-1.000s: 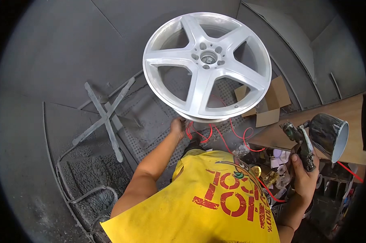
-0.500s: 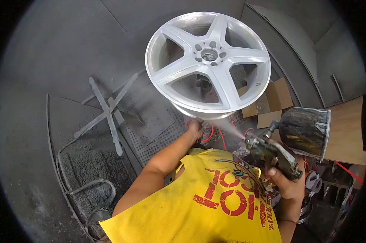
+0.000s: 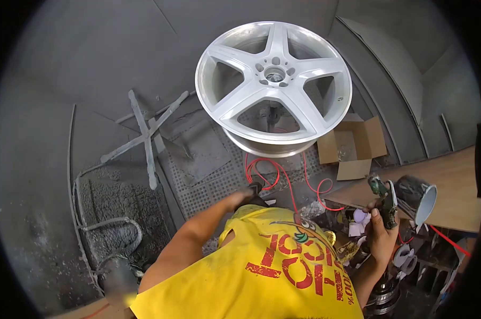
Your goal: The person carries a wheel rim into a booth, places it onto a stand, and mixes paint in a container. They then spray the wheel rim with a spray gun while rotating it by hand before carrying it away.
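Wheel [image 3: 275, 77] ahead of both hands

It sits above the floor [image 3: 208, 183], near an open cardboard box [image 3: 376, 138]. The right hand [image 3: 382, 234] grips a spray gun [image 3: 390, 204]; whether the left hand [image 3: 239, 200] is open or closed, I cannot tell.

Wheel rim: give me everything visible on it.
The wheel rim looks metallic, silver-white, with five broad spokes, a centre bore ringed by five holes, a shinier lip and a small hole near its right edge. It sits raised above the floor, face tilted toward the camera. Neither the left hand nor the right hand touches it; what supports it is unclear.
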{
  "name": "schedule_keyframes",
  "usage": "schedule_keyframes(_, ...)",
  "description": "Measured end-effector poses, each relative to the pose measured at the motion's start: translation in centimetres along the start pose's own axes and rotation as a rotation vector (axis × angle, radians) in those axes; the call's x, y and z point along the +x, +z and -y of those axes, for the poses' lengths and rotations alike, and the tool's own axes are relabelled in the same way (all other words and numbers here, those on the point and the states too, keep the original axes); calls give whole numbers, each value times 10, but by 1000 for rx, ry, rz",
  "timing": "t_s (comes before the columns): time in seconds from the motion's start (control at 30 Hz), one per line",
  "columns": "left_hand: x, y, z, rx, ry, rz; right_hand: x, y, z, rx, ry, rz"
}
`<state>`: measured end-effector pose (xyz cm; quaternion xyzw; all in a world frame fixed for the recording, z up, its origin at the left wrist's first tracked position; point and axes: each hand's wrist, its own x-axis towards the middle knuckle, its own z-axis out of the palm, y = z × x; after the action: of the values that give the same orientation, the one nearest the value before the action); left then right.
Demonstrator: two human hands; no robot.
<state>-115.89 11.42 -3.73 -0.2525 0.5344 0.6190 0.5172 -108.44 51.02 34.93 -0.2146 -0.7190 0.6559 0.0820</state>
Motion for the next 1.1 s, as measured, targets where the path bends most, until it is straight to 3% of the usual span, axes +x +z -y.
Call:
schedule_keyframes(0.03, -2, -17, 42, 85, 101, -33, 5, -14, -16, -20, 13, -36)
schedule_keyframes(0.17, -47, -46, 176, -16, -18, -333, 24, -55, -72, -93, 33, -151)
schedule_keyframes(0.27, -84, -18, 220, -209, -147, -381, 39, -75, -96, -160, 54, -207)
schedule_keyframes(0.33, -100, 0, 216, -305, -181, -352, 45, -75, -96, -145, 39, -224)
schedule_keyframes(0.5, -118, 8, 149, -438, -193, -138, 63, -69, -85, -92, 7, -187)
schedule_keyframes(0.67, -128, 6, 65, -505, -263, 165, 77, -43, -33, -107, -39, -51)
schedule_keyframes(0.73, -133, 11, 29, -436, -286, 198, 80, -22, -2, -75, -71, -4)
schedule_keyframes(0.8, -139, 19, -12, -259, -268, 109, 85, 0, 27, -47, -99, 26)
schedule_keyframes(0.9, -138, 14, -78, 192, -121, -177, 101, 33, 70, -55, -148, 106)
schedule_keyframes(0.93, -99, -32, -74, 389, 50, -141, 108, 45, 87, -65, -145, 125)
schedule_keyframes(1.0, -50, -90, -106, 422, 128, -263, 125, 73, 114, -64, -164, 155)
schedule_keyframes(1.1, -27, -116, -168, 333, 304, -433, 150, 119, 153, -89, -204, 112)
